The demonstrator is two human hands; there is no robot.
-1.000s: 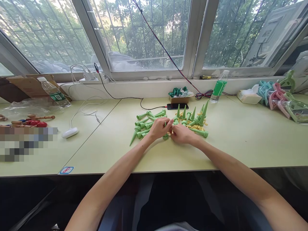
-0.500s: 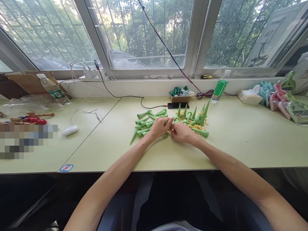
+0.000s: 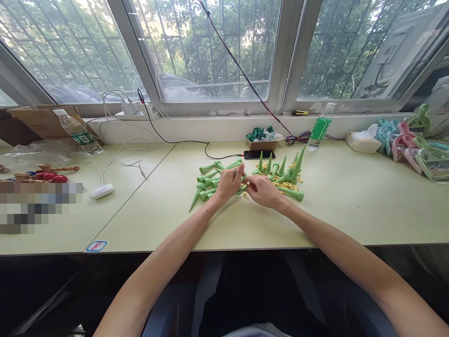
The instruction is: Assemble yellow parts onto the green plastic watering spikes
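My left hand (image 3: 228, 182) is closed around a green plastic plant-watering spike (image 3: 241, 190), mostly hidden by the fingers. Close against it, my right hand (image 3: 262, 190) pinches with thumb and forefinger at the spike; whatever lies between those fingertips is too small to make out. More green spikes (image 3: 206, 181) lie in a heap to the left of my left hand. Beyond my right hand, several spikes (image 3: 298, 162) stand point up, and others lie flat. Small yellow plastic pieces (image 3: 285, 185) are scattered among them.
A black phone (image 3: 259, 154) on a cable and a small cardboard box (image 3: 262, 144) sit behind the spikes. Water bottles stand right (image 3: 320, 127) and left (image 3: 80, 132). A tissue box (image 3: 362, 142) and plastic clips (image 3: 407, 145) are far right; a white mouse-like device (image 3: 101, 191) lies left.
My hands have shifted slightly; my left hand has tilted a little upright, and the right fingertips stay close to it. A small yellow piece now shows on the table below them.
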